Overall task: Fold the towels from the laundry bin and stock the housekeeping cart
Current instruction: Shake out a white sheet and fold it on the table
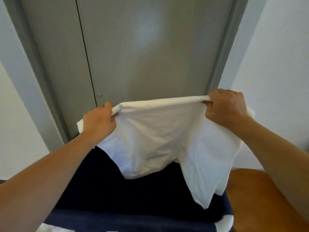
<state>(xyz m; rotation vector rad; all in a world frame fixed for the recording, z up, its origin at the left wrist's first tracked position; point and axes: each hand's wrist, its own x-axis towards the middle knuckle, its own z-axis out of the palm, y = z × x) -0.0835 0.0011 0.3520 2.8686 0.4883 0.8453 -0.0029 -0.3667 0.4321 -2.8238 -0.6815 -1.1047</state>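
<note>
Both forearms are reaching in from the bottom corners, bare, nearest the lens. Between them a white towel is hanging in the air, stretched along its top edge. Left hand is gripping the towel's upper left end, fingers curled round a bunched roll of cloth, with a small corner of fabric sticking out behind the wrist. Right hand is gripping the upper right end the same way, knuckles up, fingers wrapped round the gathered edge, and sitting a little higher than the left, so the top edge is running slightly uphill to the right. Below the hands the cloth is sagging in loose folds; one long flap is drooping lowest on the right side, under the right wrist.

Beneath the towel a dark navy bin is standing open, its rim crossing the bottom of the view; the towel's lower edges are hanging over its interior, though whether they are touching it is hard to tell. White fabric is showing at the bin's lower rim, blurred. Right of the bin an orange-brown wooden surface is lying. Behind everything a grey door is standing shut between pale walls.
</note>
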